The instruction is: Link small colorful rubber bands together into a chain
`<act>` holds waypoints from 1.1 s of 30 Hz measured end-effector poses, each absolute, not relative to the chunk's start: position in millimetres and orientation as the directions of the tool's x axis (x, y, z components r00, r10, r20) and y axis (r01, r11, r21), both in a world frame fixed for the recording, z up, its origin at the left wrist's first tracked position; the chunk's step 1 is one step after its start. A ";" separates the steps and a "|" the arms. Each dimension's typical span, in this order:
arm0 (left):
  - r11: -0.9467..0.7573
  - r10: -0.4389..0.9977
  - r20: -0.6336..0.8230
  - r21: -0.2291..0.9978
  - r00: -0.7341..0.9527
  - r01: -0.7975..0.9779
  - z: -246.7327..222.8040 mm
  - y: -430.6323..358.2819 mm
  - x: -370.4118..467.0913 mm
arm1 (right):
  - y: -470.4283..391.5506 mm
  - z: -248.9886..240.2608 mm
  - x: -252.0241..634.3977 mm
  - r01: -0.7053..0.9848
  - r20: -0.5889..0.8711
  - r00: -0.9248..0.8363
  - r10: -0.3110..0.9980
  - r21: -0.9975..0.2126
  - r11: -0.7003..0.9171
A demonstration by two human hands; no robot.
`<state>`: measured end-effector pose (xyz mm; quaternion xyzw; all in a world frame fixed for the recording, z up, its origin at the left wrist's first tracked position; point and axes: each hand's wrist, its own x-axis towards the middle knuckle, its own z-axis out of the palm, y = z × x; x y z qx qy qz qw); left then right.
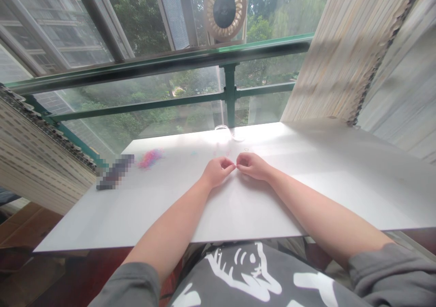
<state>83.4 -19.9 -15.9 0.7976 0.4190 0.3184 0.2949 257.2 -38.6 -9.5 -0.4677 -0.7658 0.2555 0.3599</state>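
A wide window fills the far side of the view, with trees and a building outside it. In front of it stretches a white table, washed by glare near its far edge. A striped curtain hangs at the right of the window, and a patterned curtain hangs at the left, beside the table. A green and black railing runs across the window, and a round fan stands upright above its top bar. A dark grey shirt with white print shows at the near edge of the table, and a cardboard box sits low at the left. Both forearms reach over the table. The left hand and the right hand are near its middle, thumb and fingers of each closed in a pinch, with the two pinches facing each other and almost meeting. Whether anything thin is held in or between them is too small to tell. Toward the table's left edge lies a dark item, pixelated beyond recognition, and just right of it is a loose pink, purple and blue pile of tiny pieces. Beyond the hands, a clear ring lies near the far edge, and a small greenish loop lies nearer the right hand, with faint pink bits to its left.
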 end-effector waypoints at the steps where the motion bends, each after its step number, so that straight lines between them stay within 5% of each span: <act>1: -0.477 0.854 0.258 0.735 0.453 0.481 -15.7 -20.4 83.3 | -38.8 -9.3 257.1 0.537 0.310 -0.303 0.901 -0.726 0.430; 15: -0.587 0.773 0.282 0.656 0.567 0.473 -9.9 -31.7 90.4 | -41.2 -9.2 255.3 0.579 0.242 -0.348 0.906 -0.704 0.411; 33: -0.560 0.784 0.287 0.708 0.550 0.429 -2.5 -23.1 84.2 | -35.1 -3.9 272.2 0.224 0.151 -0.341 0.928 -0.946 0.236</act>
